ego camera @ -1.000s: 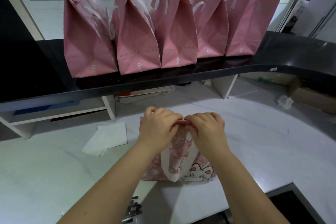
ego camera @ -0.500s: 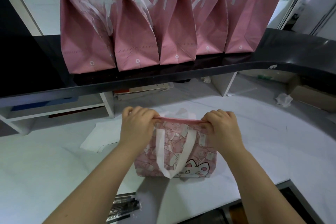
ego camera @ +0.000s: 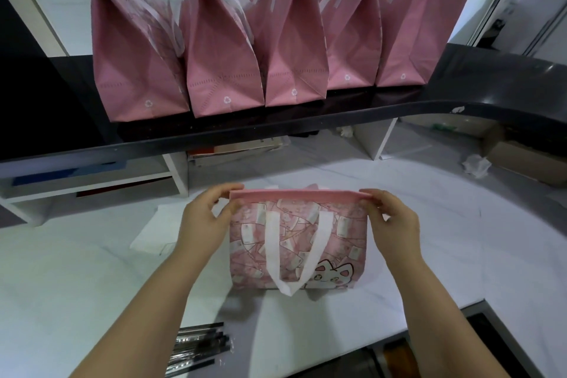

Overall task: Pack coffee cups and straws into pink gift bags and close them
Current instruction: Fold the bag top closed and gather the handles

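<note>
Closest of all, a bundle of thin shiny straws lies at the near edge of the white desk, probably kept close so they are easy to reach. A little farther on, a pink bag with a cat picture stands upright on the desk between the two hands. The left hand pinches the left end of the bag's top edge, and the right hand pinches the right end. The fingers of both hands curl over the top with the thumbs on the near side, so each hand is grasping the bag. I think they pull the top out straight so the two sides lie flat together and the bag shuts neatly. The top looks pressed closed, so I cannot see if a cup is inside. A white handle hangs down the front in a loop, out of the way. Farther back and higher up, a black shelf holds five pink bags in a row, close side by side. Most of their tops look pinched shut, so I guess they are done and put up there to leave room on the desk. This bag seems nearly ready to join them.
</note>
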The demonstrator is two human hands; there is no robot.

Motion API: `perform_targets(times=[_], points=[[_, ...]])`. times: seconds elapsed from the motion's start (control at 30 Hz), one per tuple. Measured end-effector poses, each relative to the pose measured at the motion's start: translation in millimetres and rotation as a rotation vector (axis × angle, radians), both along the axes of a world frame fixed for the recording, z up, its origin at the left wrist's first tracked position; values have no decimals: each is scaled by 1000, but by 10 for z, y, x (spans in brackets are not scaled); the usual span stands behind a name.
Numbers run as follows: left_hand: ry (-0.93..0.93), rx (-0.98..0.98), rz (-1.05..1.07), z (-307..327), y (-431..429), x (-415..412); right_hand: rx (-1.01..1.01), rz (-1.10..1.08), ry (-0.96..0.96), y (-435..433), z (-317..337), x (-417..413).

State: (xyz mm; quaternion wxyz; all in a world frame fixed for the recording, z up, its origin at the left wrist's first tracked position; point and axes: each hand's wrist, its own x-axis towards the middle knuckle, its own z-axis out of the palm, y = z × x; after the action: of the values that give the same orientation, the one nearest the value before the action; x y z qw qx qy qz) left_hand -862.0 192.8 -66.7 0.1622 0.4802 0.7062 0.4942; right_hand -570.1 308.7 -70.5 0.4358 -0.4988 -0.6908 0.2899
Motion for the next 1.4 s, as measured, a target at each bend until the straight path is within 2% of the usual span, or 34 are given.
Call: perform_targets(times=[0.07, 0.13, 0.27, 0.4, 0.57, 0.67, 0.83, 0.97, 1.17, 1.4], points=[[-211, -16, -30, -185, -150, 54, -205, 66, 212, -136, -190, 77], [-374, -89, -39, -482, -362, 121, -388, 147, 312, -323, -478, 179], [-488, -226, -79, -899, -607, 257, -624, 229, 371, -630, -839, 262], [-534, -191, 0, -801, -403, 321, -662, 266, 424, -550, -753, 197], [-690, -124, -48, -542, -137, 448, -594, 89, 585, -562, -500, 113], [-769, -147, -193, -400, -72, 460, -483, -85, 670, -765, -358, 198], [-852, -217, -470, -234, 0, 756, -265, -493, 782, -1413, -130, 394], [-834, -273, -701, -39, 12, 1284, -181, -754, 801, -1957, 48, 644], [-804, -368, -930, 245, -100, 2254, -3, -1014, 782, -2685, 383, 1225], [-805, -505, -1277, 682, -709, 3570, 280, -1315, 815, -3805, 755, 2120]])
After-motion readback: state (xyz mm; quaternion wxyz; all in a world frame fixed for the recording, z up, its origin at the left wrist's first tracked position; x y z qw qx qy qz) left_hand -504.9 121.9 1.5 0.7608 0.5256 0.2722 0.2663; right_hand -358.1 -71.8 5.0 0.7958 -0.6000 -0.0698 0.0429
